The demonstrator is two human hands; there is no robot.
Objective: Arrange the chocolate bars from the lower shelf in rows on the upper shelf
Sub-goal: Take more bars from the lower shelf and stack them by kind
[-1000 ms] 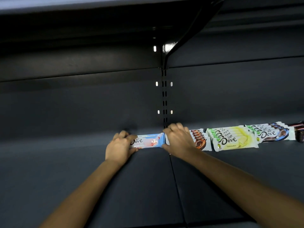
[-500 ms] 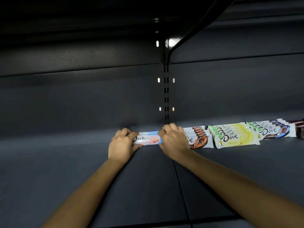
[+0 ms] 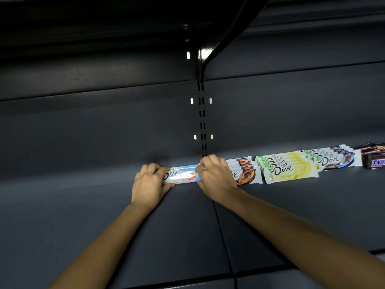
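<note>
A light-blue Dove bar stack [image 3: 183,175] lies at the back of the dark upper shelf [image 3: 166,226]. My left hand [image 3: 149,184] grips its left end with curled fingers. My right hand [image 3: 216,177] grips its right end and partly covers the brown-and-orange Dove row [image 3: 245,172] beside it. Further right lie a yellow Dove row [image 3: 287,167], a blue-and-brown Dove row [image 3: 333,159] and dark Snickers bars [image 3: 374,159]. The lower shelf is out of view.
The shelf's back panel [image 3: 104,132] rises right behind the bars. A slotted upright [image 3: 202,113] and a bracket [image 3: 210,53] carry another shelf overhead. Bare shelf surface stretches to the left and in front of the rows.
Both hands have stayed on the light-blue bars and pushed them slightly back toward the rear panel. The view has tilted a little.
</note>
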